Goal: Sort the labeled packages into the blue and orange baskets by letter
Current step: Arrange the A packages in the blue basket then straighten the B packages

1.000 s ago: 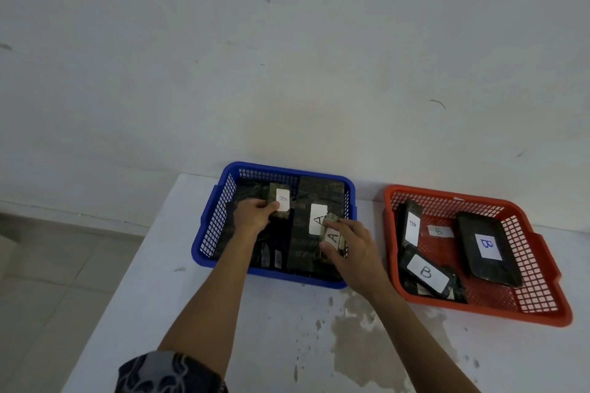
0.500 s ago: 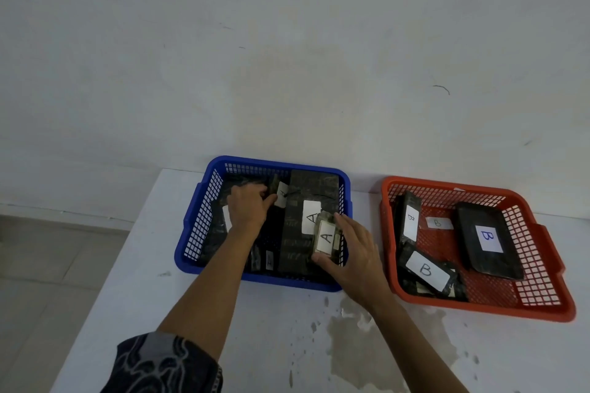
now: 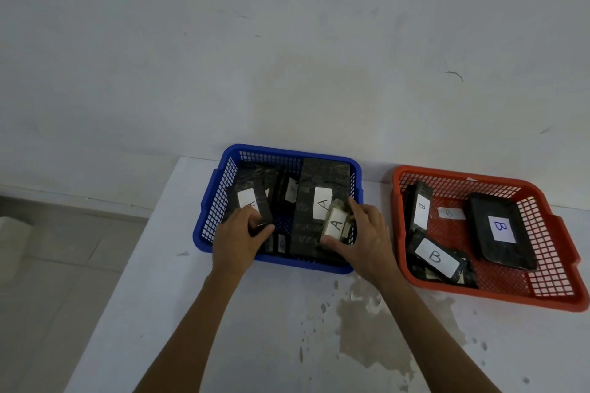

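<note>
The blue basket [image 3: 209,210] holds several dark packages with white "A" labels, among them a long one [image 3: 319,182] standing in the middle. My left hand [image 3: 238,238] grips a dark "A" package [image 3: 247,198] at the basket's left side. My right hand [image 3: 365,239] holds a small pale "A" package [image 3: 335,223] over the basket's right front corner. The orange basket [image 3: 542,293] to the right holds several dark "B" packages, including a wide flat one [image 3: 501,230] and one at the front [image 3: 435,257].
Both baskets stand on a white table [image 3: 255,329] against a pale wall. A damp stain [image 3: 376,322] marks the table in front of the baskets. Tiled floor [image 3: 48,265] lies beyond the table's left edge.
My left hand has pulled back from the small labelled package at the basket's middle and now grips a larger "A" package at the left. My right hand still holds the small "A" package.
</note>
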